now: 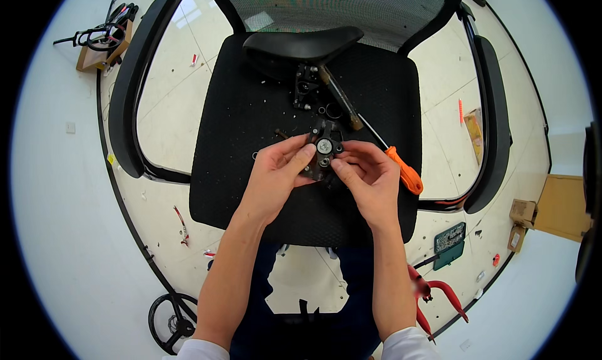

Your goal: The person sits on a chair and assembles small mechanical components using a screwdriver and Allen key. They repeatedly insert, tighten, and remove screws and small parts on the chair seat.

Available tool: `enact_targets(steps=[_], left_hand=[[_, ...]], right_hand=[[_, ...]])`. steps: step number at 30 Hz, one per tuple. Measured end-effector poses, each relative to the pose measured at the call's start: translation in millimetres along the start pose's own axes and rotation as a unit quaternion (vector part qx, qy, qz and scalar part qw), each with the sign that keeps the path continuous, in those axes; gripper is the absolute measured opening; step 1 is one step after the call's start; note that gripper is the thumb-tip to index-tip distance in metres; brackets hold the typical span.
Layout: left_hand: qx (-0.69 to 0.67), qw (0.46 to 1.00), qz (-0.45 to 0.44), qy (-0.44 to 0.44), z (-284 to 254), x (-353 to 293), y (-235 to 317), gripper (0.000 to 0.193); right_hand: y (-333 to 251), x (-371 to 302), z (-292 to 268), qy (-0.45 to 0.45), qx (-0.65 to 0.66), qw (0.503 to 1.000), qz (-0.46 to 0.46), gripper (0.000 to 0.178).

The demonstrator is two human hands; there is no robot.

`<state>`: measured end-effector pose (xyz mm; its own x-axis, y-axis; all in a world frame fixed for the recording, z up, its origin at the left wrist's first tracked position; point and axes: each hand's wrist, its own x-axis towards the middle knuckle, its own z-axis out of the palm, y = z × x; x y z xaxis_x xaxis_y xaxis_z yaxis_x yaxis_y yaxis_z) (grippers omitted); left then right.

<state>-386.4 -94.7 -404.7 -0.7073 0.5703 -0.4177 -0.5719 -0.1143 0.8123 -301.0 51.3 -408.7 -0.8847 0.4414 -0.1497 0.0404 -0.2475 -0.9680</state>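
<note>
As both forearms (233,278) converge from below, we see left hand (276,169) and right hand (375,177) pinching a black brake caliper (324,146). Thumbs uppermost, fingers curled.

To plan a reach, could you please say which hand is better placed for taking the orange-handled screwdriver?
Probably the right hand: the screwdriver's orange handle lies just beside it, while the left hand is farther off, across the black part.

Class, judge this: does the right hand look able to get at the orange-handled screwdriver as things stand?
Probably yes: the orange screwdriver handle lies just beside the right hand, largely uncovered. That hand's fingers hold the black part, so would likely need freeing first.
</note>
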Motion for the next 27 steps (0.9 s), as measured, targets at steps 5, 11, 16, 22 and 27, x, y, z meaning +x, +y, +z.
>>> enact_targets(steps=[5, 11, 16, 22, 27], left_hand=[[0.032, 0.999, 0.01, 0.025, 4.0, -3.0, 4.5, 0.035], [0.067, 0.992, 0.063, 0.085, -2.5, -7.5, 13.8, 0.031], [0.21, 0.954, 0.087, 0.196, -41.5, -18.0, 18.5, 0.028], [0.268, 0.928, 0.131, 0.225, -119.1, -33.6, -9.8, 0.031], [0.233, 0.901, 0.188, 0.314, -124.9, -54.2, -29.7, 0.032]], right_hand=[[3.0, -0.5, 1.4, -0.001, -0.034, 0.999, 0.004, 0.03], [-0.9, 3.6, -12.4, 0.031, -0.066, 0.997, 0.001, 0.024], [3.8, 0.4, -29.0, 0.033, -0.202, 0.979, -0.002, 0.018], [10.3, -26.7, -12.7, -0.028, -0.24, 0.97, -0.01, 0.015], [40.9, -61.7, -3.0, 0.049, -0.309, 0.946, -0.088, 0.012]])
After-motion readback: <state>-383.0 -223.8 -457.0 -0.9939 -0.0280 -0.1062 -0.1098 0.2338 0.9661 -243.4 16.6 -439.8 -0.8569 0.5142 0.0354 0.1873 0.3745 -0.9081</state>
